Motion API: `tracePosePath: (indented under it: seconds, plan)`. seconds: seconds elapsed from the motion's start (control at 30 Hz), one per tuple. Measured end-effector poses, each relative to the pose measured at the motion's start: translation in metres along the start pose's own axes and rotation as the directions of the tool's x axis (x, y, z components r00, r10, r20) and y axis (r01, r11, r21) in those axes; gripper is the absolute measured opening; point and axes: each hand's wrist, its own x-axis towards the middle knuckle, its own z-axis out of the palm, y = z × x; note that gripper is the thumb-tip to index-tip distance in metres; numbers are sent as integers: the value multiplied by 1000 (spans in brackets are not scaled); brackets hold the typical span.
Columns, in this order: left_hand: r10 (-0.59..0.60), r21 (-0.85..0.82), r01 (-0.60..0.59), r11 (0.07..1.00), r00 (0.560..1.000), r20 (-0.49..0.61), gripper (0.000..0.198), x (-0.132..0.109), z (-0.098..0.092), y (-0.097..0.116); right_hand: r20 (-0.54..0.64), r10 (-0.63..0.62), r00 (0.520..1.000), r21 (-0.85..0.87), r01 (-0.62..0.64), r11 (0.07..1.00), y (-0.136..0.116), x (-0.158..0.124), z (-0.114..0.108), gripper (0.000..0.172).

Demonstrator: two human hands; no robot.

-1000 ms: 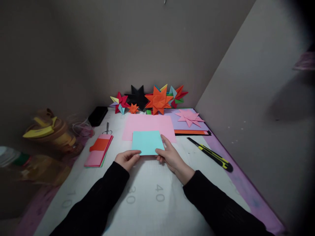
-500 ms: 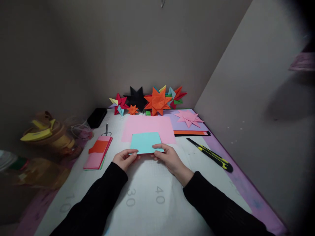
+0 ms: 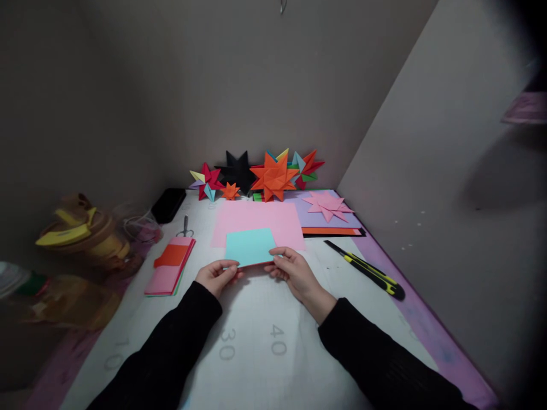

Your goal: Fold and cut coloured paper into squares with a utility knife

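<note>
Teal paper (image 3: 248, 246) has shifted left — our left fingers (image 3: 223, 264) and right fingers (image 3: 287, 253) pinch it, likely squaring edges, next needing even pressure.

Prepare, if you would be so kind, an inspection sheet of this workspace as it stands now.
Surface: white mat with printed numbers, over a purple cover.
Job's things: turquoise paper held up, red showing along its near edge; pink sheet beyond it.
Clutter: paper stack and scissors at left, utility knife at right, folded paper stars at the back.
Grippers: bare hands; left hand and right hand pinch the turquoise paper's near corners.
Cables: nothing certain; pale loops at left are too blurred to identify.
Surroundings: grey walls behind and at right.
</note>
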Motion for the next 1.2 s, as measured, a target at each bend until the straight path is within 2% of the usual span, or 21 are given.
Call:
tracePosePath:
  seconds: [0.27,0.43,0.57,0.67,0.77,0.83,1.0,1.07,1.13,1.2]
  plan:
    - [-17,-1,17,1000,1000,-20,43,1,-1,0,-35,9,999,-24,-9,1000,1,-1,0,25]
    - [-4,106,10,994,998,-63,38,3,-2,-6,-70,32,997,-57,-36,998,3,1,1,28]
    - [12,150,-7,989,999,-34,40,3,-1,-8,-107,33,994,-115,-46,992,5,0,3,31]
    - [43,158,-36,987,998,-38,58,2,0,-6,-147,-13,989,-143,-8,990,6,-2,6,47]
    - [6,150,7,989,996,-84,85,1,1,-3,-174,-34,984,-164,5,986,6,-2,7,70]
    - [-49,132,58,990,996,-74,88,0,0,0,-166,-9,986,-169,-20,985,6,-2,6,76]
    - [-209,-19,209,978,978,18,42,1,-4,5,-71,59,996,-171,-70,983,1,-2,6,47]
    - [-256,-83,258,962,966,41,41,2,-5,5,-37,82,996,-179,-87,980,-1,-4,7,40]
    - [-270,-111,275,955,961,60,49,3,-5,3,-20,99,995,-194,-101,976,-2,-5,9,38]
    - [-220,-107,226,968,974,62,57,5,-5,-1,-24,112,993,-205,-114,972,-2,-6,10,35]
